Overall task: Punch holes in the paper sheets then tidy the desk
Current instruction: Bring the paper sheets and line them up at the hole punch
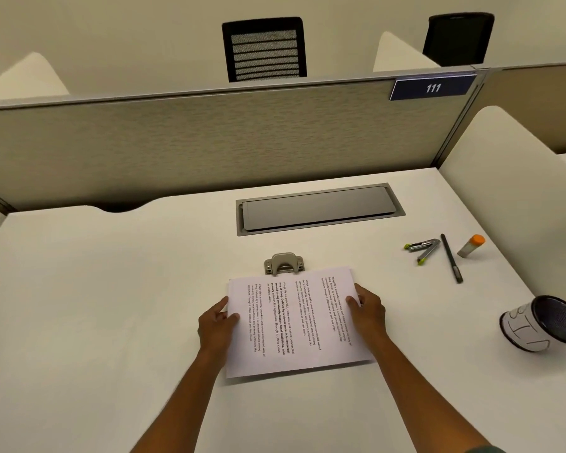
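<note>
Both hands grip the printed paper sheets (pixel 294 322) mid-desk, left hand (pixel 217 325) and right hand (pixel 368 310) pinching opposite edges. Keep the stack square, sliding its far edge fully into the hole punch (pixel 283 263) before pressing.

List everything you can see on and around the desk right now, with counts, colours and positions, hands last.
White printed paper sheets: one stack, desk centre, far edge at the punch.
Grey metal hole punch: one, just beyond the sheets.
Grey stapler with green tips: one, hinged open, right side.
Black pen: one, right of the stapler.
White glue stick with orange cap: one, lying right of the pen.
Black mesh cup with white band: one, on its side, right edge.
Grey cable hatch: one, shut, set into the desk.
Black chairs: two, beyond the partition.
Left hand: holds the sheets' left edge.
Right hand: holds the right edge.
</note>
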A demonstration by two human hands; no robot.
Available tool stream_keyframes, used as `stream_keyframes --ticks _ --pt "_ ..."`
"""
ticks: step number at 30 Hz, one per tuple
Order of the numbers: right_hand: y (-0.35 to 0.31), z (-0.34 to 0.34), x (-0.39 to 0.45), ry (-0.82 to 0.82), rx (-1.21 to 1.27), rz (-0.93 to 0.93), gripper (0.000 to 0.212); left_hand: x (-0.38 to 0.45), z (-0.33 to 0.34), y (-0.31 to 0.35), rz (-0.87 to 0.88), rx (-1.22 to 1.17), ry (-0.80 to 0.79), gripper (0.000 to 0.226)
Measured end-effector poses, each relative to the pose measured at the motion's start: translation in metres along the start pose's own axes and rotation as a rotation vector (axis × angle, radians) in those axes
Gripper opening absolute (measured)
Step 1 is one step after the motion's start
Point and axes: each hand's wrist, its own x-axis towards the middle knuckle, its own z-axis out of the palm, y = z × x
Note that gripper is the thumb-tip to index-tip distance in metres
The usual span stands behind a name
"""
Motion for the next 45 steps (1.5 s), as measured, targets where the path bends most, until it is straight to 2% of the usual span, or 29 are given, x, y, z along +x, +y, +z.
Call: stream_keyframes --ticks 26,45 --pt "-0.004 0.006 0.009 0.003 -0.021 0.04 0.043 0.005 0.003 0.001 -0.016 0.017 0.035 0.053" --pt "-0.004 0.01 0.019 0.02 -0.023 0.089 0.045 0.01 0.012 0.015 0.114 0.253 0.105 0.035"
